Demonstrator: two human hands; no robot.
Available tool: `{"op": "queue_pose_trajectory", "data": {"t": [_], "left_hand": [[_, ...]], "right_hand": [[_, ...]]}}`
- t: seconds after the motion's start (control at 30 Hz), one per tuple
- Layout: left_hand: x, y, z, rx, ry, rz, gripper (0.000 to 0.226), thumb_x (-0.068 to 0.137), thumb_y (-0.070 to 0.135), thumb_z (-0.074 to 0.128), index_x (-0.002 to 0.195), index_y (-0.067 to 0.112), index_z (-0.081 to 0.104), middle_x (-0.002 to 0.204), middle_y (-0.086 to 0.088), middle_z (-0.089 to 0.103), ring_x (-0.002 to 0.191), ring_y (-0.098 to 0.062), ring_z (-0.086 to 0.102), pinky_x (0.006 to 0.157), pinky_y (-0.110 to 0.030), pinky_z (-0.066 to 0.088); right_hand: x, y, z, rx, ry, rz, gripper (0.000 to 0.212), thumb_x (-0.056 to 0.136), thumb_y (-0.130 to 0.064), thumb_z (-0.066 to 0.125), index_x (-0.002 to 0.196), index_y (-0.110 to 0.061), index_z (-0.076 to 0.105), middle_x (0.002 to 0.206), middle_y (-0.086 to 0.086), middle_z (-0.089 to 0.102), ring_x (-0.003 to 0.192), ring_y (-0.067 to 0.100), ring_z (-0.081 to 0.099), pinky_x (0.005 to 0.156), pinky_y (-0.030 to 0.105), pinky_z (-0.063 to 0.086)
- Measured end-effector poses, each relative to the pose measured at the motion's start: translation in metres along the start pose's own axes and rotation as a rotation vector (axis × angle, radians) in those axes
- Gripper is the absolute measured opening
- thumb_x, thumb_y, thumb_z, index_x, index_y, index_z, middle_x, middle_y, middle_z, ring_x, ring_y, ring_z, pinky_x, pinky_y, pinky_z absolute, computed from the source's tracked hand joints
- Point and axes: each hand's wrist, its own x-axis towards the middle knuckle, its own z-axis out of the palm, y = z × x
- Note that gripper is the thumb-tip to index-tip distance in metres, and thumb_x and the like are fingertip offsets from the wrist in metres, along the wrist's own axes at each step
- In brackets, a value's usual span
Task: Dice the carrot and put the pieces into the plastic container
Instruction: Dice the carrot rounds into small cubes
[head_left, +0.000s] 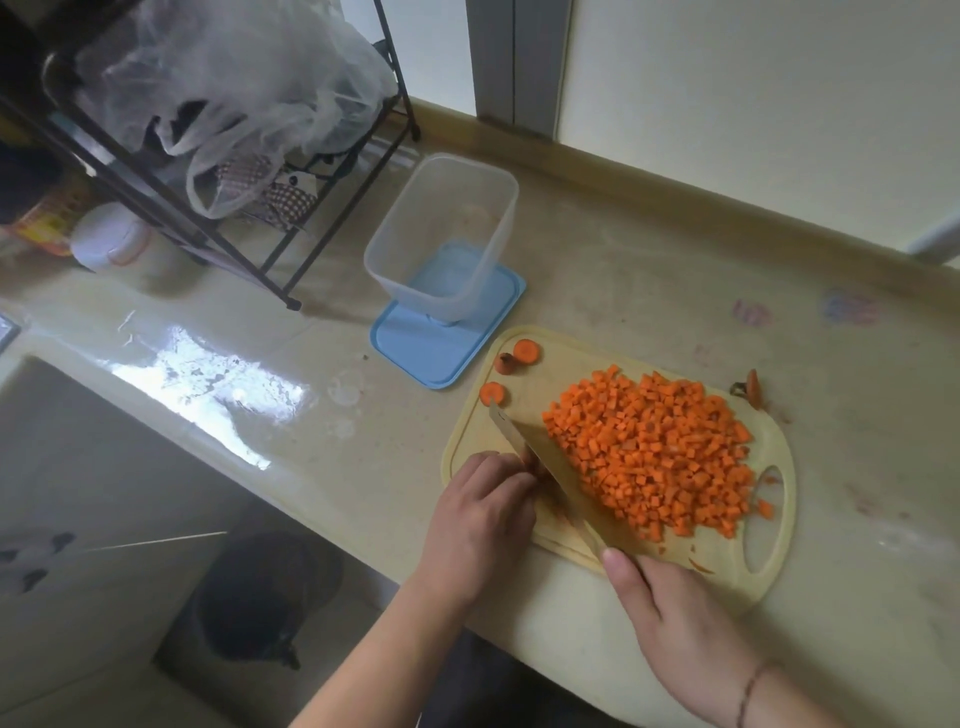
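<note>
Now | plastic container empty | diced carrot on cutting board

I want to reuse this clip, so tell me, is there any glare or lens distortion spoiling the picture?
Head view: strong window glare on the wet countertop left of the cutting board; wide-angle bending curves the counter edge; diced carrot evenly lit; left hand and knife slightly soft.

Both bare forearms reach forward from the lower edge. The left hand lies knuckles up with fingers curled under, fingertips hidden. The right hand is curled in a grip, thumb extended forward, a thin bracelet at its wrist.
</note>
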Motion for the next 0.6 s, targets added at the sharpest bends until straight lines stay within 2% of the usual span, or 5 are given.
{"op": "queue_pose_trajectory", "data": {"t": [0.07, 0.2, 0.3, 0.43, 0.6], "left_hand": [[-0.001, -0.001, -0.001, 0.011, 0.015, 0.013, 0.014, 0.095, 0.015, 0.064, 0.099, 0.008, 0.075, 0.101, -0.004, 0.066, 0.093, -0.024, 0.062, 0.081, -0.030, 0.052], [0.000, 0.000, -0.002, 0.037, 0.010, 0.018, 0.012, 0.094, 0.015, 0.066, 0.097, 0.008, 0.075, 0.101, -0.003, 0.069, 0.096, -0.024, 0.062, 0.084, -0.031, 0.053], [-0.002, 0.000, -0.003, 0.045, 0.005, 0.016, 0.014, 0.094, 0.016, 0.065, 0.096, 0.007, 0.075, 0.103, -0.004, 0.071, 0.097, -0.023, 0.063, 0.084, -0.031, 0.054], [-0.003, -0.002, -0.003, 0.023, -0.016, 0.014, 0.018, 0.097, 0.018, 0.063, 0.101, 0.007, 0.077, 0.108, -0.003, 0.073, 0.099, -0.023, 0.064, 0.086, -0.030, 0.054], [-0.005, -0.004, -0.005, 0.017, -0.029, 0.020, 0.023, 0.102, 0.020, 0.058, 0.105, 0.008, 0.077, 0.109, -0.004, 0.072, 0.101, -0.024, 0.064, 0.086, -0.031, 0.054]], "right_hand": [[0.001, -0.001, -0.005, 0.013, 0.002, -0.021, 0.065, 0.077, -0.074, 0.015, 0.056, -0.019, 0.043, 0.066, -0.019, 0.060, 0.065, 0.006, 0.056, 0.057, 0.022, 0.038], [-0.009, 0.005, -0.009, 0.012, 0.017, -0.025, 0.078, 0.070, -0.088, 0.011, 0.056, -0.018, 0.042, 0.069, -0.004, 0.059, 0.061, 0.010, 0.054, 0.058, 0.023, 0.038], [-0.015, 0.006, -0.008, 0.017, 0.005, -0.005, 0.081, 0.064, -0.094, 0.008, 0.055, -0.021, 0.040, 0.064, -0.008, 0.057, 0.061, 0.010, 0.054, 0.055, 0.019, 0.037], [-0.013, 0.006, -0.002, 0.019, 0.031, -0.014, 0.081, 0.065, -0.092, 0.004, 0.057, -0.021, 0.043, 0.075, -0.017, 0.062, 0.072, 0.003, 0.057, 0.062, 0.013, 0.040], [-0.003, 0.002, 0.005, 0.000, 0.012, -0.044, 0.072, 0.080, -0.077, 0.010, 0.059, -0.018, 0.045, 0.057, -0.006, 0.054, 0.061, 0.008, 0.053, 0.057, 0.023, 0.039]]}}
